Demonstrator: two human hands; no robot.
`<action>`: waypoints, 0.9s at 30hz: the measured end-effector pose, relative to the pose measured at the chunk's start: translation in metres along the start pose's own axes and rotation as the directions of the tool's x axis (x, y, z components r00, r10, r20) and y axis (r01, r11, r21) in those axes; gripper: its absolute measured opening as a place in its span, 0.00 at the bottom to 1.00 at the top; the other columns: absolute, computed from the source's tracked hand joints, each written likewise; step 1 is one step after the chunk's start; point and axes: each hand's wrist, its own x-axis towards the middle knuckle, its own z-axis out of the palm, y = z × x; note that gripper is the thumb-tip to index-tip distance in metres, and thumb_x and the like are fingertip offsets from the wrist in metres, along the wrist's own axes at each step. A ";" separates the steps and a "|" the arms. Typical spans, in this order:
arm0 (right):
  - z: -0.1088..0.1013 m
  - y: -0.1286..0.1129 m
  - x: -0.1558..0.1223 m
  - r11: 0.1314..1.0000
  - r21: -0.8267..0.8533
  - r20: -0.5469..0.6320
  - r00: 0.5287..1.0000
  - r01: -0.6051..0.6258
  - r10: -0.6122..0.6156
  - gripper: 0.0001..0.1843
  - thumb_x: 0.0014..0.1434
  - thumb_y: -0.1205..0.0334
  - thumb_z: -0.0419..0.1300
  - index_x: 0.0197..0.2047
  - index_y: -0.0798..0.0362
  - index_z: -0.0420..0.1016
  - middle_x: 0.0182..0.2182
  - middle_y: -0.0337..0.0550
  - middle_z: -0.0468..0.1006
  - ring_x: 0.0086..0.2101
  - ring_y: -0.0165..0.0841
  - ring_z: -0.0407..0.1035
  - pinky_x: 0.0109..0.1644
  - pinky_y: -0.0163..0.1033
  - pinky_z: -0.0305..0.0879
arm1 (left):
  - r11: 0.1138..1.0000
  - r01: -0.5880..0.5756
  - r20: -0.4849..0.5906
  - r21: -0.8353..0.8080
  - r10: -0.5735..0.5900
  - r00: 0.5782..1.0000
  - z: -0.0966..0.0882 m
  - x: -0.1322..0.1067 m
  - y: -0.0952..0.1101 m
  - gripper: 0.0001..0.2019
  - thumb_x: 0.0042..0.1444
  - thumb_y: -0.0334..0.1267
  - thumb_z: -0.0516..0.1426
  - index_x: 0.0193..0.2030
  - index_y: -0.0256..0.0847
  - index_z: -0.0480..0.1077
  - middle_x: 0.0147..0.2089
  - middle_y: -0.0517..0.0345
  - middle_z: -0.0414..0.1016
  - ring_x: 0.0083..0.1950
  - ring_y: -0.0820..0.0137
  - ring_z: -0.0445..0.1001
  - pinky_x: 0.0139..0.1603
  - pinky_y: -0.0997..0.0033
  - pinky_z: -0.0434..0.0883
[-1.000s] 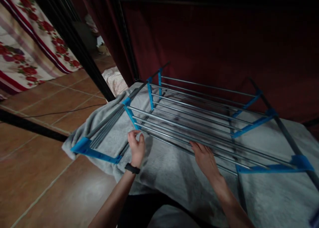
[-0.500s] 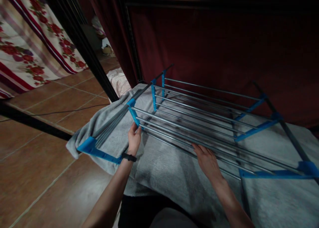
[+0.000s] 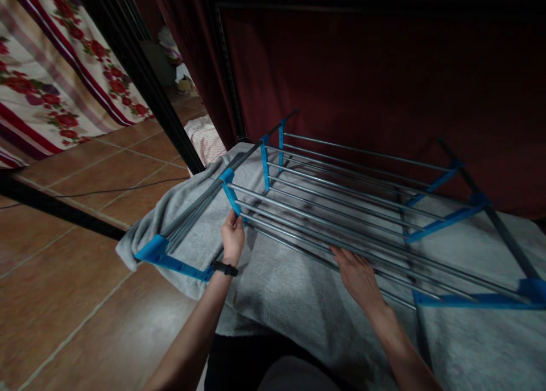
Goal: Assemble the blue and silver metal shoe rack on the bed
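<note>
Ref. clock face to view ctr.

1. Rack pos.: the metal-rod rack point(image 3: 298, 210) lies on the grey blanket point(image 3: 290, 291), extending from ctr toward 4 o'clock. Rods run between blue brackets at both ends.

2. L hand point(image 3: 232, 240), approx. 7–8 o'clock, w/ dark wristband point(image 3: 225, 268): thumb and fingertips appear pinched on the lower end of the front-left bracket point(image 3: 231, 194), approx. 9 o'clock.

3. R hand point(image 3: 356, 271), 4 o'clock: fingers lie together, tips on the front rods at mid-span. Thumb hidden; cannot tell if fingers wrap round a rod.

4. Change, last 1 s: L hand moves up from just below the bracket end to contact w/ it. R hand stays at the same stretch of rods. Camera view shifts slightly.

5. Effect (judged): both hands now bear on the same rod section, L at its end, R mid-span; the L end is thus under direct finger control, R hand likely steadies the rods.

6. Adj. items: second blue bracket point(image 3: 174, 264) at 8 o'clock, beside L forearm, w/ grey rod bundle point(image 3: 194, 219) above it; tiled floor point(image 3: 85, 271) beyond; dark red curtain point(image 3: 341, 78) at 12–1 o'clock.
</note>
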 end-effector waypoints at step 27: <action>0.013 -0.038 -0.040 0.952 0.254 -0.151 0.966 -0.168 0.211 0.22 0.65 0.72 0.53 0.60 0.49 0.69 0.54 0.46 0.72 0.52 0.36 0.65 0.59 0.44 0.62 | 0.984 -0.120 0.067 0.135 0.112 0.991 -0.011 0.000 -0.004 0.23 0.59 0.42 0.55 0.61 0.45 0.66 0.59 0.44 0.73 0.59 0.46 0.72 0.45 0.40 0.73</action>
